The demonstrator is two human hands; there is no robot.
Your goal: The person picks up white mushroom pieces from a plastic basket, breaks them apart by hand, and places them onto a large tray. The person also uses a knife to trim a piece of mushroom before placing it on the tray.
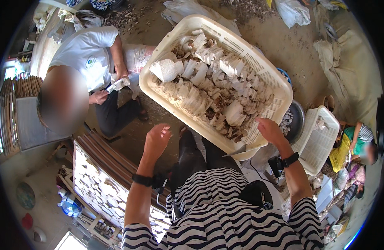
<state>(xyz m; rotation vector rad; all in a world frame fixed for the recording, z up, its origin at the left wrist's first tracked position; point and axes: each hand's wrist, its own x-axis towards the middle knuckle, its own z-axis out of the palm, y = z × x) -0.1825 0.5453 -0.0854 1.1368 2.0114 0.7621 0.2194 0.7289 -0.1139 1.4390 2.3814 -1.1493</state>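
Note:
A large cream plastic basket [179,109] lies before me, heaped with pale, sliced, brown-stained chunks [207,72] of a material I cannot name. My left hand [159,137] hovers left of its near side, fingers curled, with nothing visible in it. At the basket's near right end, my right hand [270,128] is by the rim, its fingertips towards the chunks; its palm side is hidden, so whether it grips anything is unclear. A flat, pointed metal blade [237,151] rests against the basket's near corner, apart from my right hand.
A seated person [89,59] at left holds a knife [115,86] and a pale piece. Stacked trays [101,184], the front one bearing white slices, stand at lower left. A metal basin [296,122] and a white basket [329,137] are at right, with another person [357,137] beyond.

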